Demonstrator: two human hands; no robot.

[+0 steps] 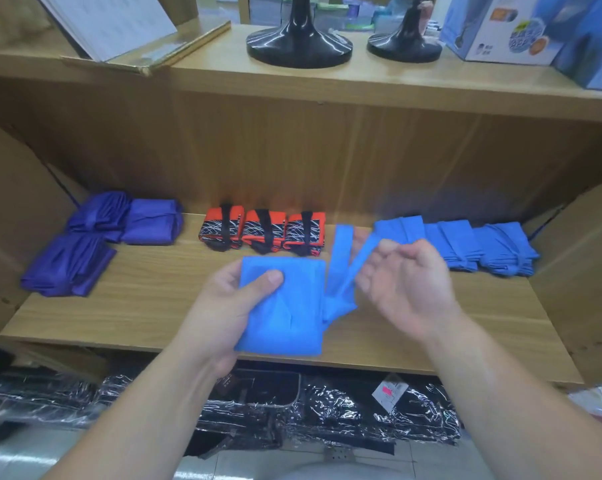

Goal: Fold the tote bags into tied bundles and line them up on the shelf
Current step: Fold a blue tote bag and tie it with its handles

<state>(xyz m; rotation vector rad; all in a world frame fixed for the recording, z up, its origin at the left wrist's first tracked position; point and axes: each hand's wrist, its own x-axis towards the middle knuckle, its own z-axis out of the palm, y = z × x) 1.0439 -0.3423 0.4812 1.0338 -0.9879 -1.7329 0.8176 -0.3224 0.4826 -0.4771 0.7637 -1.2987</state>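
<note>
The left hand [223, 306] gripped the folded blue tote bag [292, 306] over the shelf [154, 299] front, thumb pressed on top. The right hand [406, 285], fingers loosely curled, held its handle strap [356, 261]. The shelf carried purple bundles [98, 237], orange bundles [263, 232] and blue bundles [465, 244].

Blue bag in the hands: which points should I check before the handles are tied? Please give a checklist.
1. Bag folded flat: ok.
2. Left hand grips the bag: ok.
3. Both handles free of the fold: ok.
4. Right hand holds a handle: cannot tell, blurred.
5. Knot made: not ok.
6. Blue bundles lined up on shelf: ok.
</note>
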